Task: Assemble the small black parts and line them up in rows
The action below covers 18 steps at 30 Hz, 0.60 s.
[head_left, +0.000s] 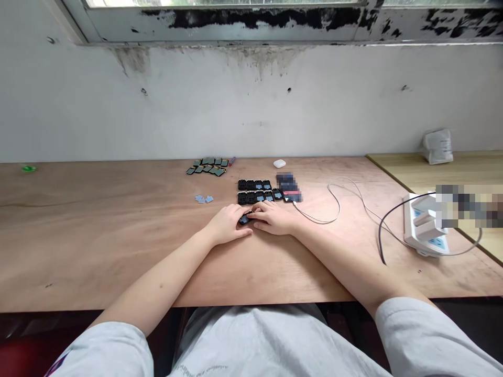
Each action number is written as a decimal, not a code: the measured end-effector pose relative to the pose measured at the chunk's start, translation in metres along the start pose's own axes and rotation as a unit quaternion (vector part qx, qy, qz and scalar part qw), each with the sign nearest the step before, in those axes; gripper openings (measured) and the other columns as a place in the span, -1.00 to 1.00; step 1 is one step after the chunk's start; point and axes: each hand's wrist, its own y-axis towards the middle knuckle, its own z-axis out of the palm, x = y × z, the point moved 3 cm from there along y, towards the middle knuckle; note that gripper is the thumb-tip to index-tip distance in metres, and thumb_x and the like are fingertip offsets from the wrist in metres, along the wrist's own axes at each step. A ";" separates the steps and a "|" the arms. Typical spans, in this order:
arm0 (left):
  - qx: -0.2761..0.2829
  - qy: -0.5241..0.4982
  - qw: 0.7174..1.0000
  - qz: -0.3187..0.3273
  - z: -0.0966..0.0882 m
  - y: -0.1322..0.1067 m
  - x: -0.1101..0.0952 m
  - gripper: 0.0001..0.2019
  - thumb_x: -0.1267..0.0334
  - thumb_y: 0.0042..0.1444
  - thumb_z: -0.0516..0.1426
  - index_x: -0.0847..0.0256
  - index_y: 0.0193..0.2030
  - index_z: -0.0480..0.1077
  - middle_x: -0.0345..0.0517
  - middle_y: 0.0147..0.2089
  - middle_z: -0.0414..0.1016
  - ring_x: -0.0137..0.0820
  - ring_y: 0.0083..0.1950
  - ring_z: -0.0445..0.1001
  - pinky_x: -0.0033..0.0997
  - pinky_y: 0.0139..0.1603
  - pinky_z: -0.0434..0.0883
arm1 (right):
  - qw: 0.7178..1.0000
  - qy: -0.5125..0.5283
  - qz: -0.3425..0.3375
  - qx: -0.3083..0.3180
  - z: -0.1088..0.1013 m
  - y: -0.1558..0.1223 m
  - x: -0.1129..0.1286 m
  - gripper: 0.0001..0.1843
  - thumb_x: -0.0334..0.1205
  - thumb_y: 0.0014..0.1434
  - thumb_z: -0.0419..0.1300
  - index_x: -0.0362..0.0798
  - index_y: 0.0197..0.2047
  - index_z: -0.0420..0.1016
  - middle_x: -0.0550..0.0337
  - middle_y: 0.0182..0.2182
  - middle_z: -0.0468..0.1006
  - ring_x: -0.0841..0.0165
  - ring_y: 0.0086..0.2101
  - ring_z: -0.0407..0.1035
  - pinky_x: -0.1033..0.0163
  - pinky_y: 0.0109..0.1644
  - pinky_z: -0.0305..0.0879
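Note:
My left hand [227, 225] and my right hand [274, 218] rest together on the wooden table [98, 235], fingers curled around a small black part [245, 219] held between them. Just beyond the fingers lie two rows of small black frames with blue-grey screens [257, 191]. Farther back sits a loose pile of small green-grey screen pieces [208, 166]. A few pale blue scraps [204, 199] lie to the left of the rows.
A white earbud case [279, 164] lies near the wall. A white cable [334, 204] and a black cable [387, 225] run to a white power strip [424, 230] at the right. A white bag [437, 146] stands on the adjoining table.

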 end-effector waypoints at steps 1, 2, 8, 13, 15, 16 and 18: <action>-0.011 -0.002 1.000 -0.002 0.001 0.000 0.001 -0.49 0.06 0.25 0.21 0.10 0.32 0.36 0.08 0.18 0.51 -0.07 0.21 0.45 -0.04 0.26 0.39 | 1.000 -0.004 0.001 0.003 0.000 0.000 0.000 -0.61 -0.14 0.39 0.19 0.05 0.24 0.53 -0.08 0.13 0.47 0.08 0.10 0.35 -0.13 0.22 0.35; -0.025 -0.007 1.000 -0.004 0.002 0.001 0.002 -0.56 0.13 0.29 0.17 0.10 0.28 0.39 0.06 0.17 0.52 -0.10 0.19 0.47 -0.05 0.25 0.39 | 1.000 -0.006 0.001 0.004 0.001 -0.001 0.001 -0.58 -0.13 0.38 0.19 0.05 0.27 0.50 -0.10 0.14 0.45 0.07 0.11 0.35 -0.14 0.22 0.35; -0.173 -0.044 0.981 -0.083 -0.002 -0.002 0.033 -0.72 0.16 0.34 0.05 0.20 0.02 0.52 0.04 -0.01 0.60 -0.24 0.01 0.57 -0.25 0.11 0.49 | 0.998 -0.003 0.020 -0.067 -0.005 -0.003 -0.001 -0.49 -0.25 0.35 0.17 -0.03 0.34 0.36 -0.20 0.33 0.25 0.08 0.23 0.30 -0.09 0.29 0.33; -0.313 -0.121 0.900 -0.277 -0.017 -0.007 0.087 -0.68 0.07 0.32 0.06 0.21 -0.06 0.55 0.01 -0.24 0.63 -0.24 -0.20 0.61 -0.27 -0.10 0.53 | 0.999 -0.007 0.014 -0.050 -0.002 -0.005 -0.007 -0.62 -0.26 0.35 0.15 -0.02 0.21 0.46 -0.17 0.31 0.30 0.13 0.13 0.40 -0.04 0.22 0.40; -0.340 -0.225 0.837 -0.365 -0.016 -0.010 0.109 -0.67 0.05 0.31 0.07 0.24 -0.07 0.53 -0.05 -0.39 0.59 -0.32 -0.42 0.56 -0.36 -0.34 0.49 | 0.999 -0.013 0.009 -0.046 0.000 -0.005 -0.008 -0.66 -0.25 0.37 0.13 -0.03 0.18 0.48 -0.15 0.30 0.32 0.15 0.11 0.42 -0.01 0.20 0.42; -0.354 -0.269 0.804 -0.395 -0.015 -0.011 0.117 -0.68 0.06 0.30 0.07 0.25 -0.10 0.52 -0.06 -0.43 0.57 -0.35 -0.48 0.53 -0.41 -0.42 0.44 | 0.999 -0.016 0.006 -0.046 0.000 -0.004 -0.008 -0.67 -0.25 0.37 0.12 -0.03 0.16 0.49 -0.15 0.30 0.33 0.16 0.11 0.42 0.01 0.20 0.42; -0.379 -0.322 0.757 -0.423 -0.013 -0.013 0.128 -0.70 0.06 0.29 0.08 0.26 -0.15 0.49 -0.06 -0.45 0.56 -0.40 -0.52 0.51 -0.47 -0.48 0.39 | 0.998 -0.022 -0.001 -0.050 0.001 -0.004 -0.007 -0.70 -0.25 0.38 0.11 -0.04 0.12 0.51 -0.14 0.28 0.34 0.18 0.10 0.42 0.05 0.19 0.42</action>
